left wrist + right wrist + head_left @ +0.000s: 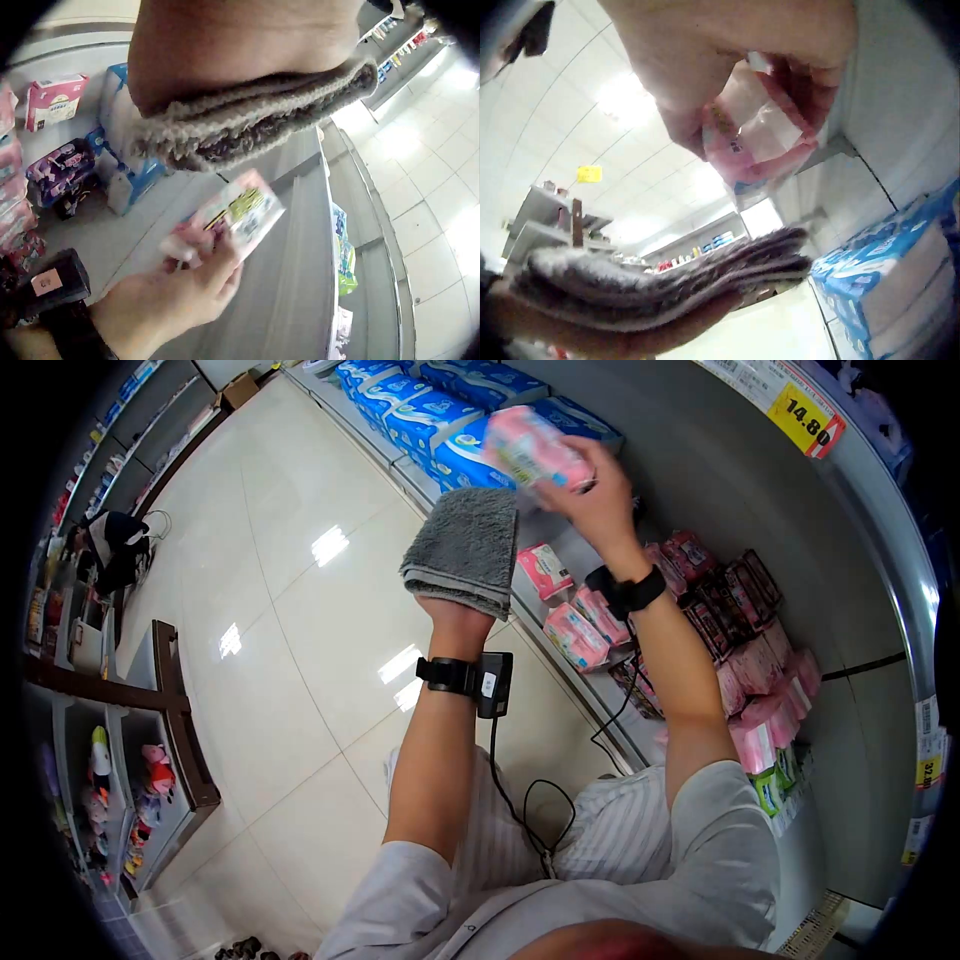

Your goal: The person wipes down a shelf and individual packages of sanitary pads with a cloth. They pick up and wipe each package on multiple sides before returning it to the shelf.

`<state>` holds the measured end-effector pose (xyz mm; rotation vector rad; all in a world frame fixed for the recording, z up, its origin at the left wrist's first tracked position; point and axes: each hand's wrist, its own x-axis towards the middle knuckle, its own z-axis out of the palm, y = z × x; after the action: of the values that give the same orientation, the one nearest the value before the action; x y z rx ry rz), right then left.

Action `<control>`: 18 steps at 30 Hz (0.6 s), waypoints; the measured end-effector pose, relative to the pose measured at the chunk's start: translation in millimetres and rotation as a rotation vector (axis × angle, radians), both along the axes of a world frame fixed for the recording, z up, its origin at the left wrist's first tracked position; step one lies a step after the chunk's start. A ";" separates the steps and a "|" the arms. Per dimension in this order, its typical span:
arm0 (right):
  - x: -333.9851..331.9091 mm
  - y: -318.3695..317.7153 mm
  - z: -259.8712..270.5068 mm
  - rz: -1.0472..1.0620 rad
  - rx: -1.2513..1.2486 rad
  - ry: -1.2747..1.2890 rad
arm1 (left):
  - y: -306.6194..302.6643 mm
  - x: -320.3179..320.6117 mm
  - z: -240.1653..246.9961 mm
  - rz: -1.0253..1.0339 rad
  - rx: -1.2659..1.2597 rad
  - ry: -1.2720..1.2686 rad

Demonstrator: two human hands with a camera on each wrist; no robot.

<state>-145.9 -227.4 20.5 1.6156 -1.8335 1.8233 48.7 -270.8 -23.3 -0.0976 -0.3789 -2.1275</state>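
Observation:
A folded grey towel [462, 545] lies over my left hand [652, 330] and hides most of it in the head view. In the right wrist view that hand stretches flat beneath the towel. My right hand [597, 495] grips a pink pack of sanitary pads [535, 448] by one end, raised above the shelf. The pack has a clear wrapper and yellow-green print, and it is blurred in the head view. The towel sits just left of the pack and a little below it. Fingers of my right hand [214, 270] curl round the pack's edge in the left wrist view.
Large blue packs [430, 420] stand in a row at the shelf's far end. Several pink packs [577, 635] and dark packs [735, 600] are stacked nearer me. A price rail [800, 415] curves overhead. Cables [545, 830] run from the wrist cameras down to my lap.

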 end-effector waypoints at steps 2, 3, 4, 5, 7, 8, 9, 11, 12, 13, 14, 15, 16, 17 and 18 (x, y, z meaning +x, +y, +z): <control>38.4 15.4 19.4 0.059 -0.036 0.427 | 0.6 -2.0 -0.7 -0.002 0.013 -0.019; 52.3 16.9 11.9 0.073 0.009 0.537 | 6.5 -1.5 9.1 -0.016 0.040 -0.011; 63.2 17.6 11.5 0.144 -0.046 0.721 | 6.7 0.0 6.9 -0.015 0.040 -0.013; 75.8 21.6 8.9 0.146 -0.050 0.779 | 6.6 1.7 3.8 0.033 0.089 -0.065; 91.8 31.7 7.1 0.153 -0.058 0.836 | 8.5 6.0 2.7 0.086 0.136 -0.116; 97.6 37.1 11.3 0.216 -0.077 0.744 | 11.5 9.6 3.8 0.095 0.144 -0.126; 101.1 39.3 16.0 0.279 -0.095 0.654 | 13.7 12.9 6.0 0.105 0.151 -0.134; 99.0 39.5 23.9 0.333 -0.077 0.482 | -2.7 13.5 -12.3 0.134 0.091 -0.130; 98.2 42.7 26.0 0.381 -0.047 0.302 | 0.6 16.8 -7.1 0.137 0.095 -0.130; 96.8 45.3 28.3 0.473 0.048 0.040 | 5.7 18.6 4.3 0.054 0.086 -0.098; 93.4 43.4 25.9 0.472 0.050 0.042 | 8.4 19.5 10.5 -0.031 0.077 -0.068; 89.0 37.7 20.8 0.682 0.218 -0.288 | -6.4 19.9 -31.2 -0.174 -0.188 0.016; 85.1 32.3 15.1 0.880 0.386 -0.627 | -2.1 19.2 -26.6 -0.177 -0.186 0.018; 82.4 28.4 8.4 0.850 0.425 -0.734 | 3.1 19.1 -22.6 -0.084 -0.020 -0.061; 76.6 24.3 6.2 0.845 0.422 -0.739 | 6.8 19.5 -19.3 0.008 0.144 -0.144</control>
<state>-69.4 -203.1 26.7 2.3474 -2.0657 2.8337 68.1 -264.0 -42.6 0.1404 -0.3077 -2.1526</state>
